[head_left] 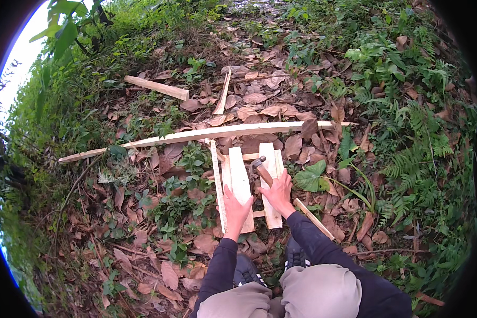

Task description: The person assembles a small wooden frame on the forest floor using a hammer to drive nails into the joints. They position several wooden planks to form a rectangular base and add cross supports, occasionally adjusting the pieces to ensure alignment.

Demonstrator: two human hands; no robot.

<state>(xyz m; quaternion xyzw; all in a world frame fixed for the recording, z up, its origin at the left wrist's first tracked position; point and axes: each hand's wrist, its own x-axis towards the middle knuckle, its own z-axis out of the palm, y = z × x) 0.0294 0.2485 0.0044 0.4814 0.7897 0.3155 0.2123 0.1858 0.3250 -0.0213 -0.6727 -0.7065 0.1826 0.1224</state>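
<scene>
Pale wooden planks lie side by side on the leaf litter in front of me, with short cross pieces under them. My left hand (237,213) rests on the left plank (239,172), its thumb and fingers spread across the wood. A hammer (263,171) with a dark metal head lies slantwise over the right plank (273,214). Its wooden handle runs into my right hand (279,194), which is closed around it above that plank. Just left of my left hand is a narrow wooden strip (217,183). A cross piece (258,214) shows between the planks near my hands.
Beyond the planks lies a long, slightly bowed wooden pole (212,133). A wood billet (156,87) and a split piece (223,93) are farther off. Another stick (314,219) lies beside my right forearm. Ferns (408,167) and low plants border the leafy ground.
</scene>
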